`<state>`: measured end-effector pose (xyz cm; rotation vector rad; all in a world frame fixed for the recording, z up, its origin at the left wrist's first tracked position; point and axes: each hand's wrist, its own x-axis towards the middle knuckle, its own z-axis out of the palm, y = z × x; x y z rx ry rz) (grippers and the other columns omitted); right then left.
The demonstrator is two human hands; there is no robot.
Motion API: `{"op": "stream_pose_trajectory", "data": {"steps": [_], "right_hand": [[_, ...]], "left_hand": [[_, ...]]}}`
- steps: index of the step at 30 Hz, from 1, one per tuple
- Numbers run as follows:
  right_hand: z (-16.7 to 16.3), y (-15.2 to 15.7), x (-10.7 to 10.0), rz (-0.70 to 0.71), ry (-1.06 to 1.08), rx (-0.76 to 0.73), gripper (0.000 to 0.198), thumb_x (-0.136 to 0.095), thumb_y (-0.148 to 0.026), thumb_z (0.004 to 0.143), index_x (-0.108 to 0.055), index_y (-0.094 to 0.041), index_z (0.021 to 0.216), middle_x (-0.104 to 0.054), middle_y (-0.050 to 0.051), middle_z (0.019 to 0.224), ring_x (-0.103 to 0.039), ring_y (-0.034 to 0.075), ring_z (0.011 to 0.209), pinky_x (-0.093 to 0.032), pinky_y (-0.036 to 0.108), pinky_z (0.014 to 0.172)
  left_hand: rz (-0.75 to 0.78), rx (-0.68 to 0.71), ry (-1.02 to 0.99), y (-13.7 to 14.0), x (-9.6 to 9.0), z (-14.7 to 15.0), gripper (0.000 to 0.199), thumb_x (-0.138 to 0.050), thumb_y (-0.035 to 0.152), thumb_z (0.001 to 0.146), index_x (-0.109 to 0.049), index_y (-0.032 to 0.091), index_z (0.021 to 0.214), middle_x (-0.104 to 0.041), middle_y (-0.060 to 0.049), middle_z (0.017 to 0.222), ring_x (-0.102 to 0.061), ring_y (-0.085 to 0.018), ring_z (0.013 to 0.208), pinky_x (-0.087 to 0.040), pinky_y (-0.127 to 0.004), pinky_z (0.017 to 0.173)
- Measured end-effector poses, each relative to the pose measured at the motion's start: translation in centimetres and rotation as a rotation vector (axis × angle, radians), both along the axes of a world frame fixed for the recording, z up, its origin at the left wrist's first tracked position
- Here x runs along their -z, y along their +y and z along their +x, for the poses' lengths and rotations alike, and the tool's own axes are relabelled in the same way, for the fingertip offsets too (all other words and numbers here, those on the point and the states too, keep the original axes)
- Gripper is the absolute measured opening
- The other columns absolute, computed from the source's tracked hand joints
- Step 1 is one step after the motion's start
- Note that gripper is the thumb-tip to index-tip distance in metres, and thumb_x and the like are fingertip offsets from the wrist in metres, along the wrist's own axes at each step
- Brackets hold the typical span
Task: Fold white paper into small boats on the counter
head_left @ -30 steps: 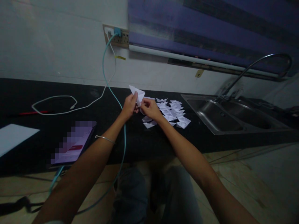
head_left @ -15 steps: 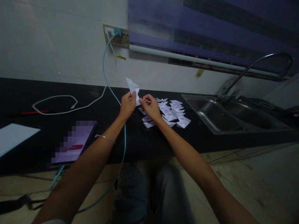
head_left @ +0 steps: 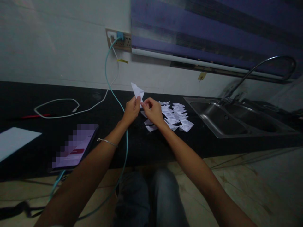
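A piece of folded white paper [head_left: 137,90] with a pointed top corner is held up above the dark counter. My left hand [head_left: 132,109] is closed around its lower left part, thumb pressed on the front. My right hand [head_left: 152,111] pinches the paper's lower right edge, its fingertips close to the left thumb. The lower part of the paper is hidden by the fingers. Just right of and behind my right hand lie several folded white paper boats [head_left: 172,117], grouped on the counter.
A tablet [head_left: 73,151] with a lit screen and white paper sheets [head_left: 17,140] lie at the left. A white cable [head_left: 56,100], a red pen [head_left: 35,116] and a teal cable [head_left: 127,142] cross the counter. A steel sink [head_left: 222,121] with a tall faucet [head_left: 258,67] is at the right.
Both hands and the folded paper appear slightly lower and further right, and the whole view has shifted a little. My fingers have drawn closer together on the paper.
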<state>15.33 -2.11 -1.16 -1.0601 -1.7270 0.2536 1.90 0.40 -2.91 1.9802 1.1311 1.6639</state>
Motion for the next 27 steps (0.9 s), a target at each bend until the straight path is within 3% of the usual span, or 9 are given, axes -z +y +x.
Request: {"op": "stream_pose_trajectory", "data": {"steps": [7,11,16,23,27], "right_hand": [[0.2,0.2,-0.3,-0.037,-0.012,-0.206,0.033,-0.051,-0.037,0.095,-0.060,-0.016,0.071,-0.054,-0.001,0.064,-0.047,0.012,0.062,-0.033,0.026,0.062],[0.1,0.9,0.4,-0.238,0.177,-0.353,0.045,-0.054,-0.057,0.090,-0.057,-0.017,0.068,-0.051,-0.003,0.057,-0.045,0.011,0.055,-0.032,0.024,0.053],[0.1,1.3,1.2,-0.474,0.381,-0.490,0.049,-0.066,-0.065,0.079,-0.054,-0.019,0.068,-0.045,-0.006,0.049,-0.037,0.007,0.044,-0.028,0.022,0.044],[0.3,1.3,0.8,-0.468,0.468,-0.543,0.046,-0.069,-0.057,0.080,-0.048,-0.020,0.065,-0.044,-0.007,0.050,-0.039,0.006,0.044,-0.029,0.020,0.044],[0.5,1.4,1.1,-0.443,0.404,-0.531,0.045,-0.069,-0.059,0.080,-0.049,-0.019,0.068,-0.047,-0.006,0.052,-0.038,0.007,0.046,-0.028,0.021,0.046]], "left_hand": [[0.041,0.020,0.049,-0.1,0.0,-0.1,0.046,-0.029,0.058,0.101,-0.044,0.023,0.074,-0.046,0.001,0.064,-0.044,-0.015,0.060,-0.034,-0.030,0.059],[0.019,0.070,0.024,-0.4,-0.2,-0.1,0.054,-0.026,0.066,0.098,-0.044,0.022,0.073,-0.048,0.001,0.062,-0.046,-0.014,0.058,-0.036,-0.029,0.058],[-0.175,0.175,-0.122,-0.3,-0.1,0.2,0.057,-0.031,0.074,0.092,-0.046,0.022,0.076,-0.046,0.003,0.056,-0.045,-0.012,0.047,-0.036,-0.025,0.046],[-0.395,0.343,-0.179,-0.2,-0.2,0.2,0.054,-0.041,0.072,0.091,-0.046,0.021,0.073,-0.037,0.007,0.049,-0.037,-0.008,0.036,-0.030,-0.020,0.037],[-0.377,0.386,-0.181,-0.1,-0.2,0.0,0.051,-0.047,0.070,0.089,-0.049,0.021,0.075,-0.036,0.009,0.046,-0.035,-0.008,0.034,-0.029,-0.020,0.036]]}}
